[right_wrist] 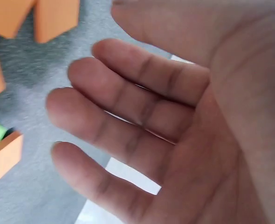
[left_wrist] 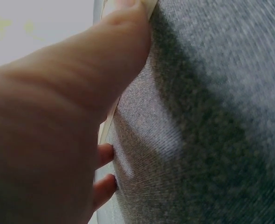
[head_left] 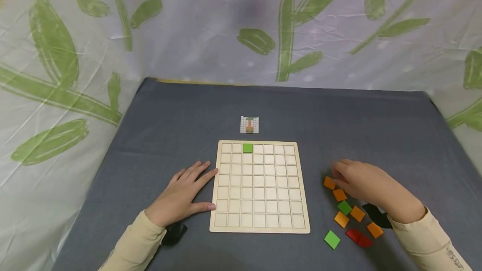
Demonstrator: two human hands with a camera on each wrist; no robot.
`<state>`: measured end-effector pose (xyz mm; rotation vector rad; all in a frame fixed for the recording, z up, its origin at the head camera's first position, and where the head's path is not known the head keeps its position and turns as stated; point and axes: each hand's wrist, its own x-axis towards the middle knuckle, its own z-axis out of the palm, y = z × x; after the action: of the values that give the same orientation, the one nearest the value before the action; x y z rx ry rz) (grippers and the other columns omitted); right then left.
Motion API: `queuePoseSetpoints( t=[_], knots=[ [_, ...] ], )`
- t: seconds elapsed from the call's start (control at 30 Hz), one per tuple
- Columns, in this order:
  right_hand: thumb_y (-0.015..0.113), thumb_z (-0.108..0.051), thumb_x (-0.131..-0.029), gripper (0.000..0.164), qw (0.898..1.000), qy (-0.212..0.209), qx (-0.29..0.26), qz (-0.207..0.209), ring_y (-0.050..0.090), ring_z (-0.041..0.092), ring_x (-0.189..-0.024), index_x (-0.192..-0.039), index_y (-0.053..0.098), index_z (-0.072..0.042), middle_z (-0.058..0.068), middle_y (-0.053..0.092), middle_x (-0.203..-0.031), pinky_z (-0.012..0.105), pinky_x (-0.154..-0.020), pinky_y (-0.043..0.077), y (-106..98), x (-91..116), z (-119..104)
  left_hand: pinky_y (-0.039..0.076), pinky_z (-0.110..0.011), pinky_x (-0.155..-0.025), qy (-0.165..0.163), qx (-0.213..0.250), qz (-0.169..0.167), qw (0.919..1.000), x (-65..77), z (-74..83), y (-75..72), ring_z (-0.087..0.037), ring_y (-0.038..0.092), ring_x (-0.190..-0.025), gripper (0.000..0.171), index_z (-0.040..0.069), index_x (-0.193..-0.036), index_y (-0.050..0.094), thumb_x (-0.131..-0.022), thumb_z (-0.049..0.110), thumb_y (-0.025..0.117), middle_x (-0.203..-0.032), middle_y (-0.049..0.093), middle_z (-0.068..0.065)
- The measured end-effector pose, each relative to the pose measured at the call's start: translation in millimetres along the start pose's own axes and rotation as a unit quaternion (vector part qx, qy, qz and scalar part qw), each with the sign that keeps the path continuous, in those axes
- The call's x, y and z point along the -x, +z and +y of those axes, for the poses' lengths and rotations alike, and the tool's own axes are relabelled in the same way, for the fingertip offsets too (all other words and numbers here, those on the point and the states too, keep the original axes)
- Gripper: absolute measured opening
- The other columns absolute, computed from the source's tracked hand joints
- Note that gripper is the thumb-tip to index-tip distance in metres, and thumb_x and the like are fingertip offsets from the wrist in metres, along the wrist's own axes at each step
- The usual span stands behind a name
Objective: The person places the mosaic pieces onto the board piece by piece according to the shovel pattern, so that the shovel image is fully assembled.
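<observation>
My left hand [head_left: 180, 198] lies flat with fingers spread, its thumb and fingertips touching the left edge of a pale wooden grid board [head_left: 260, 230]. A green square tile [head_left: 247, 148] sits in the board's top row, third cell from the left. The left wrist view shows the thumb [left_wrist: 114, 51] against the board's edge. Over the loose tiles at right hovers my right hand [head_left: 363, 181], nearest an orange tile [head_left: 329, 183]. In the right wrist view its fingers [right_wrist: 114, 121] are loosely bent with nothing in the palm; an orange block [right_wrist: 57, 18] is beyond the fingertips.
Several more orange tiles [head_left: 357, 213], a green tile [head_left: 344, 207], another green tile [head_left: 332, 239] and red pieces [head_left: 358, 238] lie right of the board. A small pattern card [head_left: 249, 125] rests behind the board on the dark grey cloth [head_left: 188, 116].
</observation>
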<state>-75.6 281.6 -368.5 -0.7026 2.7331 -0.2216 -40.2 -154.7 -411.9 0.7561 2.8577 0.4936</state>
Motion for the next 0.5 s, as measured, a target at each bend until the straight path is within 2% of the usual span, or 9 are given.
queuePoseSetpoints(
  t=[0.13, 0.3, 0.5],
  knots=[
    [0.069, -0.026, -0.088, 0.019, 0.999, 0.018, -0.037, -0.026, 0.036, 0.002, -0.054, -0.079, 0.053, -0.021, -0.011, 0.043, -0.071, 0.020, -0.050, 0.032, 10.0, 18.7, 3.4, 0.027, -0.063, -0.106, 0.002, 0.004, 0.000, 1.0000, -0.1, 0.1, 0.9, -0.035, 0.029, -0.142, 0.084, 0.021, -0.149, 0.037, -0.079, 0.055, 0.069, -0.154, 0.033, -0.010],
    [0.072, -0.029, -0.086, 0.029, 0.998, 0.018, -0.048, -0.027, 0.031, 0.000, -0.050, -0.074, 0.047, -0.020, -0.010, 0.035, -0.061, 0.019, -0.048, 0.026, 24.0, 34.5, 8.3, 0.028, -0.063, -0.105, 0.003, -0.001, -0.001, 1.0000, 0.6, -0.5, 0.9, -0.034, 0.029, -0.141, 0.084, 0.021, -0.149, 0.037, -0.080, 0.055, 0.069, -0.154, 0.033, -0.010],
    [0.071, -0.032, -0.085, 0.023, 0.996, 0.039, -0.066, -0.036, 0.035, -0.001, -0.051, -0.077, 0.053, -0.021, -0.014, 0.042, -0.061, 0.020, -0.049, 0.031, 31.5, 42.7, 11.4, 0.027, -0.064, -0.106, 0.000, -0.003, -0.002, 1.0000, 0.1, -1.5, 0.7, -0.034, 0.028, -0.142, 0.084, 0.022, -0.149, 0.036, -0.080, 0.056, 0.068, -0.155, 0.032, -0.010]
  ],
)
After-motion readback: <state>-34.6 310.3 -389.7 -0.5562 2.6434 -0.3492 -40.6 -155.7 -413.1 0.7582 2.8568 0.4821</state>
